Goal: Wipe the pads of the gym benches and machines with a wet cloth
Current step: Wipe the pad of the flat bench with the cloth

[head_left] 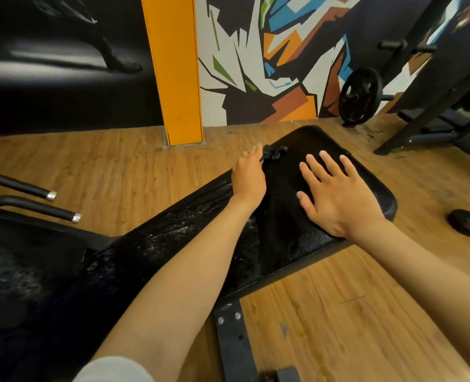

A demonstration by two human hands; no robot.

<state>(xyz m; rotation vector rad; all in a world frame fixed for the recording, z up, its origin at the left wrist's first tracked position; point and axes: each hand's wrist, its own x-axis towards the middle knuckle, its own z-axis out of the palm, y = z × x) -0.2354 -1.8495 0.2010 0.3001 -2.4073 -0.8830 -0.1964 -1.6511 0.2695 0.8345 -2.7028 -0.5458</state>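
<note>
**Inspector:** Your left hand sits at the far-left edge of the bench pad, fingers curled round a bunched black cloth that pokes out past the fingertips and lies on the pad near its far end. Your right hand is flat on the pad, fingers spread, gripping nothing — it looks like a brace.

**Operator:** Anything likely to go wrong from here?

**Inspector:** Three things, in my judgement. The cloth is wadded into a tight clump, so it would meet the pad over a small patch and could leave unwiped strips. The part of the pad nearer you from the left hand carries shiny wet streaks and pale specks; a bare palm on slick vinyl could slide if you lean on it. And your right palm covers a section of pad — that patch stays untouched unless you lift it.

**Operator:** And the surfaces?

**Inspector:** The pad is black, pebble-grained upholstery, a broad slab with rounded corners and a raised seam along its rim, mounted on a flat dark metal frame with visible bolt heads below its near edge. The cloth is thin, crumpled, and the same black as the pad, so its full extent is hard to tell. Wood-grain plank floor runs under the pad.
</note>
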